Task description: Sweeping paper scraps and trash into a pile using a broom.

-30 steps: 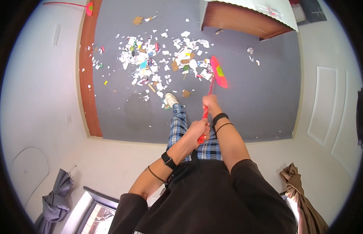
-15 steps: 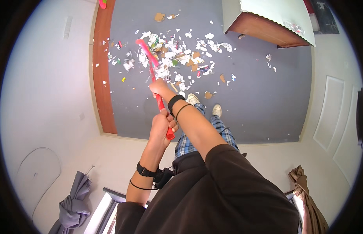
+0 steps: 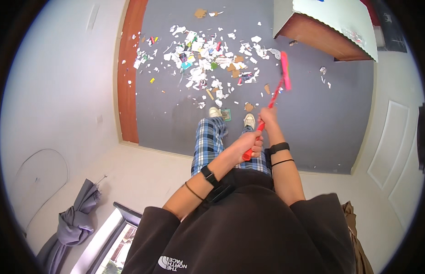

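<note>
Both of my hands are wrapped around the red stick of a broom (image 3: 275, 98). At the top end of the stick my left hand (image 3: 249, 144) grips it, in front of my body. Farther down the stick is my right hand (image 3: 268, 118), also closed on it. The pink broom head (image 3: 286, 72) is out to the right, just past a clump of clear and white scraps (image 3: 274, 53). Whether its bristles touch the floor I cannot tell. A wide scatter of torn paper and cardboard scraps (image 3: 201, 64) lies to the left of the broom.
A white-covered, brown-sided piece of furniture (image 3: 308, 36) stands at the far right. Small scraps (image 3: 323, 71) lie below it. A reddish-brown strip (image 3: 129, 77) runs along the left wall. My shoes (image 3: 250, 120) stand near a cardboard piece (image 3: 249, 107) and a green packet (image 3: 226, 114).
The broom has swung from the left of the scraps over to the right, with both hands still on it. Some scraps have shifted, and a green packet now shows beside my left shoe.
</note>
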